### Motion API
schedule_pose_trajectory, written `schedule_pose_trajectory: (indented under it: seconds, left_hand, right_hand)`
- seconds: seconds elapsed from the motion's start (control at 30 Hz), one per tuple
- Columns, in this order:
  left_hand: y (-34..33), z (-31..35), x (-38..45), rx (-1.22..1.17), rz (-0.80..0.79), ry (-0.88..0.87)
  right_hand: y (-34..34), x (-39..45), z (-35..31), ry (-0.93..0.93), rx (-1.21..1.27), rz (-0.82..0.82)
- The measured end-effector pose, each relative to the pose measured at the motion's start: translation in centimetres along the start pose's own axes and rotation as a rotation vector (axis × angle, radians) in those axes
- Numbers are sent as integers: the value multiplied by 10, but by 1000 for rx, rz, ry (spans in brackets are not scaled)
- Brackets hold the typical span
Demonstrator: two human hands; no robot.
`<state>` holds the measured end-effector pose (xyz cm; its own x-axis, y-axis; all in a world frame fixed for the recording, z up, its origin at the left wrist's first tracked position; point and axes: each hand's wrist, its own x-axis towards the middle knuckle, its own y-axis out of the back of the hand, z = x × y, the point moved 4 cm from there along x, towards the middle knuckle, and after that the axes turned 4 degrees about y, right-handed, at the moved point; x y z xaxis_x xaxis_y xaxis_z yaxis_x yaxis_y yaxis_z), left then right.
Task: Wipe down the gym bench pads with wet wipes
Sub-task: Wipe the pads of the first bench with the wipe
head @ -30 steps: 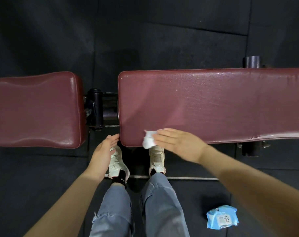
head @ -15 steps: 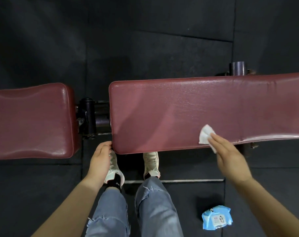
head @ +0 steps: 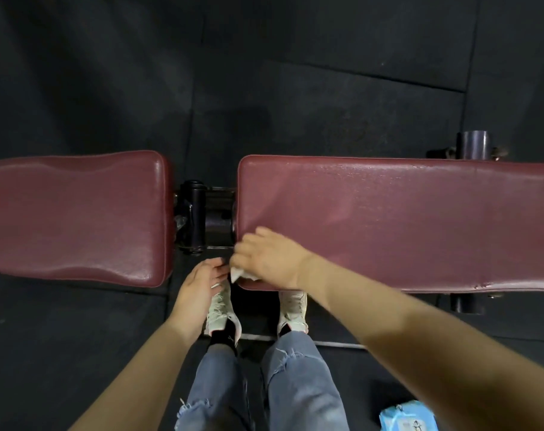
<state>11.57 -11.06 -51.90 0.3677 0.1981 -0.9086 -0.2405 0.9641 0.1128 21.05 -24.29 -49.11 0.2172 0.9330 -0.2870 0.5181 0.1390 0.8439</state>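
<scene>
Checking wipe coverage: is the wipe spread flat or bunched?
Bunched: the wipe shows only crumpled folds under the right hand.

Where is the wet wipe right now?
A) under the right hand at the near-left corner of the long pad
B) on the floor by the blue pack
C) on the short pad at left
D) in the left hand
A: the white wet wipe sticks out from under the right hand, which presses it on the near-left corner of the long maroon pad; the left hand hangs beside it, holding nothing.
</scene>
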Motion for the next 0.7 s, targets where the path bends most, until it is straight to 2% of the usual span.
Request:
schedule_pose_trajectory:
  seconds: [0.03,0.1,0.2,0.27,0.33,0.47,0.57,0.63,0.7]
  left_hand:
    - [0,0,0,12,-11,4]
    - [-3,0,1,32,-24,9]
    - [-13,1,-1,31,-16,-6]
    - [-18,1,-3,19,-13,-10]
    - [-19,0,-4,4,-10,-6]
    - [-17,-4,-6,-11,-10,-1]
    - [-21,-3,-7,-7,8,-25]
    - [-23,-5,-7,-20,17,-33]
    - [-23,-7,-6,-16,15,-42]
  right_hand:
    - [10,9,18,-36,-80,43]
    - [34,27,60,-231,-182,187]
    - [65,38,104,-563,-170,420]
    - [63,39,106,-737,-136,395]
    - [45,35,75,-657,-117,318]
    - [-15,-21,-19,-141,-47,164]
    - [-28,-40,-27,46,-110,77]
    - [-9,-19,6,-10,-191,87]
    - [24,8,56,-302,-270,232]
